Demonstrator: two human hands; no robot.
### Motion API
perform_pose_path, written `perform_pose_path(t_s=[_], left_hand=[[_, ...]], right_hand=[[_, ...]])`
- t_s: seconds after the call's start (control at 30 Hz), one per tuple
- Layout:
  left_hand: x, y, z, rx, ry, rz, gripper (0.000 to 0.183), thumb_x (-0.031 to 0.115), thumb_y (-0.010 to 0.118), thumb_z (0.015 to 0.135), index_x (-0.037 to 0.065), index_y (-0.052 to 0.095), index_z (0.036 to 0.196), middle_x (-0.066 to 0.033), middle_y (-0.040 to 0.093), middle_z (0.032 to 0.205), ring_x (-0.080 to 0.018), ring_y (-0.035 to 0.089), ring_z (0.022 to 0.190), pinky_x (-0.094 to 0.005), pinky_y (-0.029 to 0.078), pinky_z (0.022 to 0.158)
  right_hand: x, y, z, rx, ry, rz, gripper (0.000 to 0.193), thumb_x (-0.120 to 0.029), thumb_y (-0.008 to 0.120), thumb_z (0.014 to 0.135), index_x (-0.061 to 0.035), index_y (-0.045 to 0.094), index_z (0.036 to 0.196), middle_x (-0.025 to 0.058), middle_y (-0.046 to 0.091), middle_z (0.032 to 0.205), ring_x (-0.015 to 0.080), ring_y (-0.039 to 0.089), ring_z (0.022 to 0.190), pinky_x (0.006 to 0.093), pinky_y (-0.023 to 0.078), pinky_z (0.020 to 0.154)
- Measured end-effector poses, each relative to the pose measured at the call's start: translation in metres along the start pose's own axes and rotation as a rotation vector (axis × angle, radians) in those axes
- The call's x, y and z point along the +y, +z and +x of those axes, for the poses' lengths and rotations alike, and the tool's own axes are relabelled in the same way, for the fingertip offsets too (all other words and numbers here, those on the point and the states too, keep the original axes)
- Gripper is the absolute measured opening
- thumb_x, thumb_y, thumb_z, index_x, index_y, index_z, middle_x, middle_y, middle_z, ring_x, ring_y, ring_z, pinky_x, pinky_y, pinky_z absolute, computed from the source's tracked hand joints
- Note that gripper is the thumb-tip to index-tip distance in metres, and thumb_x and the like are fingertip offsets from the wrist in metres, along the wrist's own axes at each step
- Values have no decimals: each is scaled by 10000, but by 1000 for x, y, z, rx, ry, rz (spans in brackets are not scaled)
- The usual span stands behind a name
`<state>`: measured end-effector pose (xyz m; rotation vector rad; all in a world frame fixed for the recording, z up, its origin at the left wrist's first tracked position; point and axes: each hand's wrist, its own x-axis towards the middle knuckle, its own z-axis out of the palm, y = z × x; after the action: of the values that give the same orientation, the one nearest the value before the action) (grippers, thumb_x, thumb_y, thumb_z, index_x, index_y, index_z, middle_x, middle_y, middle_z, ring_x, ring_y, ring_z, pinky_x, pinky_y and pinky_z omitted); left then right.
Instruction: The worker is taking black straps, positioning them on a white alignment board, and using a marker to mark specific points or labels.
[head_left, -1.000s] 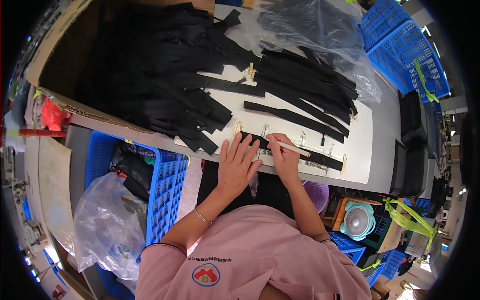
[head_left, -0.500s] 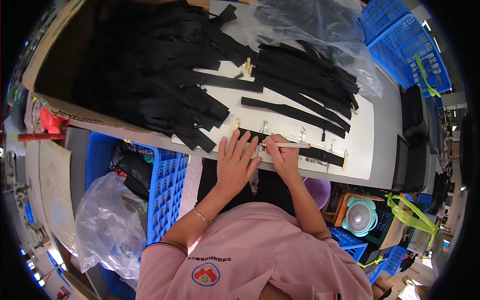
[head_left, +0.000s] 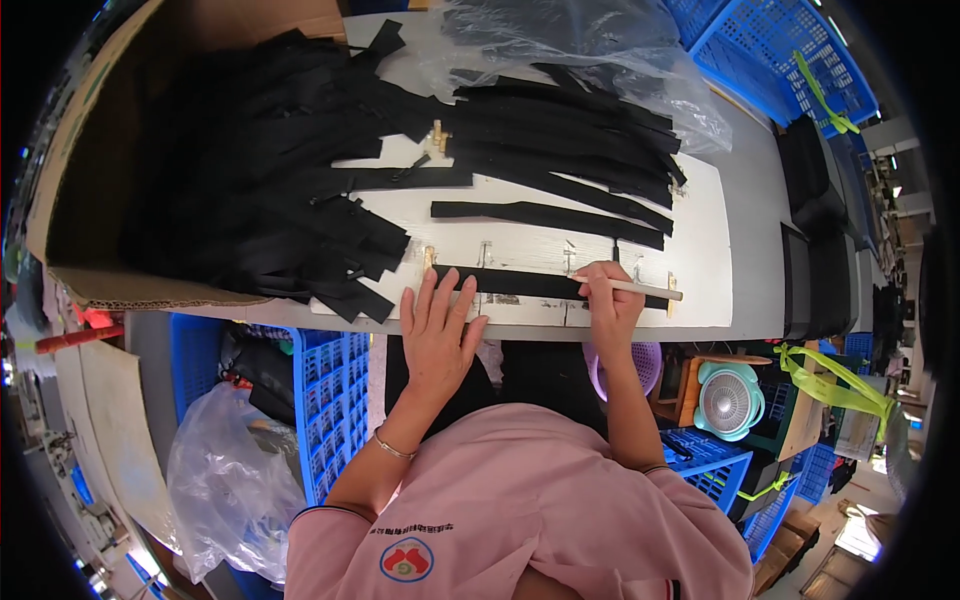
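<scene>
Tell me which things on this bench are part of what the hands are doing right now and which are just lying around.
In use:
left hand, flat on the black strip
right hand, holding a pale stick over that strip
white board beneath it

Lying about:
pile of black strips
clear plastic bag
blue crates
small fan
purple basket

Left hand (head_left: pixel 437 335) is lying flat, palm down, fingers (head_left: pixel 428 292) spread and pointing away from the body, wrist straight, forearm coming up from lower left with a thin bracelet at the wrist. Right hand (head_left: pixel 610 308) is curling in a pinch grip, knuckles up, forearm rising near vertical from the pink sleeve.
</scene>
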<state>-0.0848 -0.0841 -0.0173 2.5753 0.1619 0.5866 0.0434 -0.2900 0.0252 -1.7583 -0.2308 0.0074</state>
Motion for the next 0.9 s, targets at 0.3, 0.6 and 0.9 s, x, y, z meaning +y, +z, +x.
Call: perform_pose_path(t_s=[0.3,0.6,0.9], left_hand=[[2,0,1,-19,-7,34,526,234,718,937,133,596,1438,-111,531,1487,-358,399,1460,-549,215,1212],[15,-4,8,-20,-19,-11,500,209,737,917,113,627,1394,-117,533,1485,-355,408,1452,-547,214,1216],[71,46,51,30,42,-366,232,60,762,840,74,750,1071,-58,684,1142,-267,607,1068,-415,411,971]], right_hand=[[26,-10,3,-35,-137,-169,187,-96,612,1009,23,710,903,52,646,743,106,567,659,273,439,594],[32,-11,7,-104,-229,-325,191,-102,601,1015,32,692,912,63,647,749,109,568,665,275,439,603],[34,-8,8,-73,-259,-337,182,-126,636,975,-8,701,852,123,663,744,278,646,648,361,476,597]])
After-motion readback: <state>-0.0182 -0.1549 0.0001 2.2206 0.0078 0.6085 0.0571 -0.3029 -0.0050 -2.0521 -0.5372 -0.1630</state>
